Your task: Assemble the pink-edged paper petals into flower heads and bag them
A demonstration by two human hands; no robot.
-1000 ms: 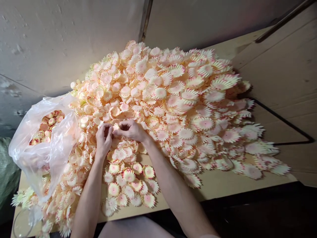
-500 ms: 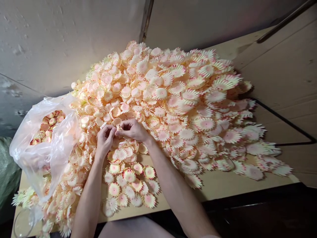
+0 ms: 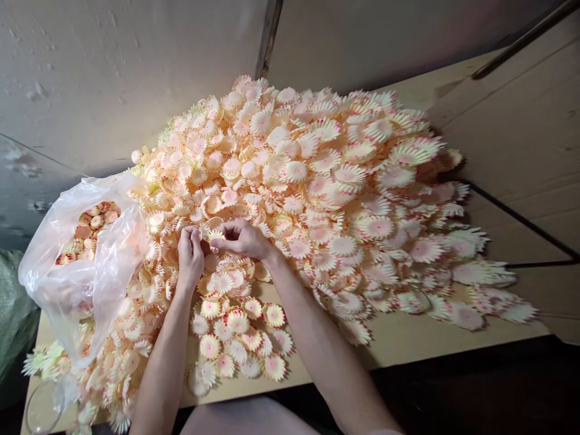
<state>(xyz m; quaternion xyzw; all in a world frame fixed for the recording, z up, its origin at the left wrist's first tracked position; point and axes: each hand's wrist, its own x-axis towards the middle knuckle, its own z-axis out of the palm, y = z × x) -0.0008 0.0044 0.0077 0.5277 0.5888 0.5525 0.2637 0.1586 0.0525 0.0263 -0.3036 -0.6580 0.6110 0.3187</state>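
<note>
My right hand (image 3: 243,237) pinches a small cream flower piece with notched petals (image 3: 214,233) between thumb and forefinger. Just left of it, my left hand (image 3: 191,249) is closed, fingers pressed together; whatever lies in them is too small or hidden to name. Both hands hover over the near edge of a large heap of cream flower pieces (image 3: 295,172) with pink-red petal tips. Between my forearms, several loose flower pieces (image 3: 237,320) lie face up, pink at the centre.
On the left, an open clear plastic bag (image 3: 115,266) holds small tightly curled pieces (image 3: 96,222). A transparent ring-shaped item (image 3: 44,406) sits at the table's (image 3: 408,338) near left corner. Cardboard (image 3: 521,145) and a black bent rod (image 3: 525,220) stand at right.
My hands have parted slightly, the left shifting a little away to the left. A flower piece now shows at my right fingertips.
</note>
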